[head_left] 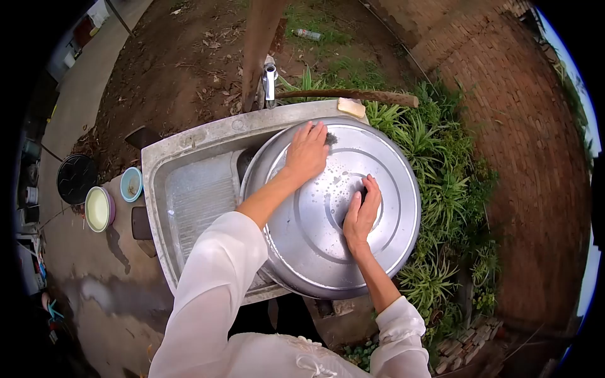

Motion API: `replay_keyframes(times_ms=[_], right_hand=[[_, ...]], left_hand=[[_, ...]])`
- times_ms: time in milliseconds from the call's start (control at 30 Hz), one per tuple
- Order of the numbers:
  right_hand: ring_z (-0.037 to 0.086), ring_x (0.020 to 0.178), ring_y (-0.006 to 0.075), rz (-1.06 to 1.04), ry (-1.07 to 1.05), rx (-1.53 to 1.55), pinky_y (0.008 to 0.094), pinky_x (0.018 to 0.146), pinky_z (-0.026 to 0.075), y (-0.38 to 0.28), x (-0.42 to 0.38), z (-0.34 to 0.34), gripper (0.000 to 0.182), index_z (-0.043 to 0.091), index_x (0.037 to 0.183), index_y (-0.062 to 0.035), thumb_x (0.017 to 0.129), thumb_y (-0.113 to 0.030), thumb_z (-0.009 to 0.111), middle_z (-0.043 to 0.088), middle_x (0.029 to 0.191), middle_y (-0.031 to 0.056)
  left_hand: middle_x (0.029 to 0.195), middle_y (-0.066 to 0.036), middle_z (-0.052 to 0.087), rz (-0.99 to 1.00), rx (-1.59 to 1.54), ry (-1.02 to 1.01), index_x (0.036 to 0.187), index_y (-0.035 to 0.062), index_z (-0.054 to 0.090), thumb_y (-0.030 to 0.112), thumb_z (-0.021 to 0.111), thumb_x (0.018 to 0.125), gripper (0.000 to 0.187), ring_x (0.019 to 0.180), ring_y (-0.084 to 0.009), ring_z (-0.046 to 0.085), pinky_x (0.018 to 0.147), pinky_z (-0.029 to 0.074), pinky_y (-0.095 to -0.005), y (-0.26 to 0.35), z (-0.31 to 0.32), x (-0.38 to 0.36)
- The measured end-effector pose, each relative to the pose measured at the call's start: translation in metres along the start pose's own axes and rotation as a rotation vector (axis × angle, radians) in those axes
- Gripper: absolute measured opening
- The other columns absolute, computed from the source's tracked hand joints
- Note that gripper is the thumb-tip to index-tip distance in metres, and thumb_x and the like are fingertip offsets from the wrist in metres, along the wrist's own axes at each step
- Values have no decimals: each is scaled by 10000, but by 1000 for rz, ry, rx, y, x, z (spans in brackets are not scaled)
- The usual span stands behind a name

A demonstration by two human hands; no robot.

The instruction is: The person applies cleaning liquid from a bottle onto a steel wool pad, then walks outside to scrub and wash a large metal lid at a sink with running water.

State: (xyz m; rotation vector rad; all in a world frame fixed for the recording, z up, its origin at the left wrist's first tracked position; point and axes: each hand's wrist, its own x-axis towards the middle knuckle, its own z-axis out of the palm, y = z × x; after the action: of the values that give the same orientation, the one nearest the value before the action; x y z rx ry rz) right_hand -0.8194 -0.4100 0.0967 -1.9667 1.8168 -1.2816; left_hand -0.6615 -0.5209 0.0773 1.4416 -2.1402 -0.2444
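Note:
A large round metal lid (302, 214), wet with droplets and suds near its middle, covers the right part of the concrete sink (157, 183). Near the lid's far edge, my left hand (307, 153) presses down on a dark scouring pad (331, 139), which pokes out beside the fingers. My right hand (361, 217) curls around the dark knob (363, 189) at the lid's centre, hiding much of it. Whatever lies under the lid is hidden.
A metal tap (270, 82) stands behind the sink, by a wooden post (257, 44). A pale sponge (351, 107) rests on the back rim. Basins (97, 209) sit on the ground to the left. Green plants (435, 157) crowd the right side, before a brick wall (517, 126).

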Motion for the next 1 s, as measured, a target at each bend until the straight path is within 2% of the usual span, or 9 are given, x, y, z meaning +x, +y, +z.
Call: replay_keyframes(times_ms=[167,267,400,500,600,700,800,900,1000], right_hand=[[414,1256,407,57,10,93,457,1068,317,0,-4,0,369,462,1238,58,923,-135,454,445,1345,257],[409,1265,410,32,9,98,455,1076,311,2,-4,0,396,440,1263,58,930,-156,451,421,1370,259],[405,1263,421,19,5,58,466,1075,309,4,-2,1,440,416,1284,56,899,-139,505,419,1362,269],[406,1257,430,5,26,40,470,1069,312,0,-1,-1,448,415,1281,53,879,-110,524,411,1360,280],[402,1254,444,28,6,42,476,1065,316,-2,-2,-2,487,417,1280,50,821,-51,545,392,1368,290],[388,1271,438,23,-20,13,465,1075,309,-4,-1,-3,514,429,1273,45,774,-18,529,389,1377,283],[396,1267,427,5,-63,13,457,1073,313,-5,-2,-4,505,445,1261,39,764,-13,517,402,1368,269],[414,1252,413,21,-76,-27,452,1069,318,-10,0,-3,489,462,1247,33,763,-15,504,422,1349,254],[439,1226,396,-8,-67,-43,439,1058,336,-9,0,-3,463,484,1226,34,766,-15,490,447,1315,239]], left_hand=[[1397,-132,476,256,-191,-125,1348,15,473,122,566,870,498,1317,-330,402,1091,333,-455,71,-21,-98],[1387,-137,484,298,-190,-100,1337,11,484,119,571,860,497,1306,-331,413,1086,339,-450,62,-14,-79],[1387,-157,487,88,-15,-41,1310,0,499,169,508,914,430,1311,-347,407,1090,333,-431,25,17,32],[1386,-153,488,106,-91,-26,1307,0,500,170,508,919,424,1309,-345,409,1089,334,-430,38,11,6],[1402,-152,463,218,-158,-85,1348,13,472,130,584,860,514,1308,-342,405,1094,325,-457,51,-26,-85],[1417,-151,446,102,-118,-142,1357,7,457,127,580,859,526,1325,-343,388,1102,312,-471,31,-60,-143],[1408,-162,458,-49,31,-10,1365,-13,430,119,553,872,525,1338,-329,378,1103,312,-466,-16,-56,-105],[1412,-176,450,-164,-31,112,1350,-32,437,116,537,877,505,1332,-339,384,1109,307,-453,-52,-27,-47],[1412,-195,440,-225,-152,135,1354,-41,425,108,510,908,478,1313,-373,383,1105,318,-414,-50,-31,-60]])
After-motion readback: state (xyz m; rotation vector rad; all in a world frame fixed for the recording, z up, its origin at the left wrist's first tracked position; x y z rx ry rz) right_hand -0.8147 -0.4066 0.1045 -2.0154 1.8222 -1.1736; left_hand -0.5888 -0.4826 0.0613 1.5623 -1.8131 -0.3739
